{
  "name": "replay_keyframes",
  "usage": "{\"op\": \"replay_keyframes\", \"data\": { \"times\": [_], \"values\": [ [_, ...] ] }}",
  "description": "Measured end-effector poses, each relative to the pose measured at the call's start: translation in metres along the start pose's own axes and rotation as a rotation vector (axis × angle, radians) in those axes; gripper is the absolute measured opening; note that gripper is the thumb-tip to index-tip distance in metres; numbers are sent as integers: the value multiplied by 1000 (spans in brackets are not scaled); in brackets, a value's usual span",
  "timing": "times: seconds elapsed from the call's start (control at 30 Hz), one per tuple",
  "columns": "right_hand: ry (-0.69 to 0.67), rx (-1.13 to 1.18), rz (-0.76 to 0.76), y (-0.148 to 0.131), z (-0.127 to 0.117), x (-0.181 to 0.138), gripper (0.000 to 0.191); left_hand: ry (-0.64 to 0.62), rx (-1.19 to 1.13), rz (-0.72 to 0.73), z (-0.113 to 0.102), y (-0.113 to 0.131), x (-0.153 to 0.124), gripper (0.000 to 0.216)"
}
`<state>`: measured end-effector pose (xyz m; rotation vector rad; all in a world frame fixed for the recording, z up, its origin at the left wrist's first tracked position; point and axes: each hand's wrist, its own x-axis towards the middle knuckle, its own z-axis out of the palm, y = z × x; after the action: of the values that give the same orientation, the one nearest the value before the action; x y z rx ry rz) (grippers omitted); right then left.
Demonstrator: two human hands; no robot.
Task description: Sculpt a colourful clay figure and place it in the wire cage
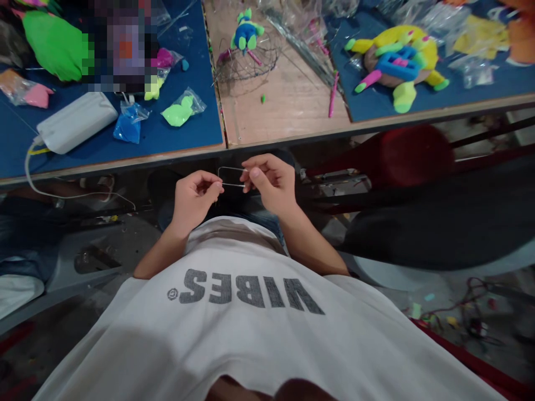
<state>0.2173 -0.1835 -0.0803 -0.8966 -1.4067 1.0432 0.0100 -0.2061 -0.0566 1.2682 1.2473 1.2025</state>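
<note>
Head view: two bare hands, one wire, both hands below the table edge, in front of the white printed T-shirt (246, 340). Left hand (193, 199): thumb and forefinger tips together, pinched on the thin pale metal wire (232, 168) near a bend. Right hand (273, 184): thumb and fingers closed around the other side of it, remaining fingers curled; exact contact on the lower strand hidden, can't tell. Wire is bent, two near-parallel strands, spanning the gap between the hands; middle stretch bare, hands apart.

Table: one bare wooden section (288, 120) between two blue sections. On wood: one blue-and-green clay figure (246, 34) at a dark round wire frame (234, 71), one tiny green clay bit (263, 99), one slim pink stick (333, 94) near the right seam.

Left blue section: one white rectangular power brick (77, 122) with white cable hanging over the edge, one blue clay packet (127, 127), one light-green clay packet (179, 113) right of it, one large bright-green lump (54, 44) farther back. Right blue section: one yellow-and-brown clay model (399, 64) with blue piece on top; clear plastic bags (476, 69) beside it, overlapping, count unclear.
</note>
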Motion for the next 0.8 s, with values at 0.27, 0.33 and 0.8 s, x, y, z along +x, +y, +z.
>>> {"op": "replay_keyframes", "data": {
  "times": [0.27,0.33,0.8],
  "values": [
    [89,195,219,5,5,0,48,8,-227,-131,3,-8,4,20],
    [96,173,209,4,6,1,50,-20,-232,-167,4,-8,4,24],
    [123,113,160,4,9,-6,43,-36,-80,-211,10,-10,0,22]
  ]
}}
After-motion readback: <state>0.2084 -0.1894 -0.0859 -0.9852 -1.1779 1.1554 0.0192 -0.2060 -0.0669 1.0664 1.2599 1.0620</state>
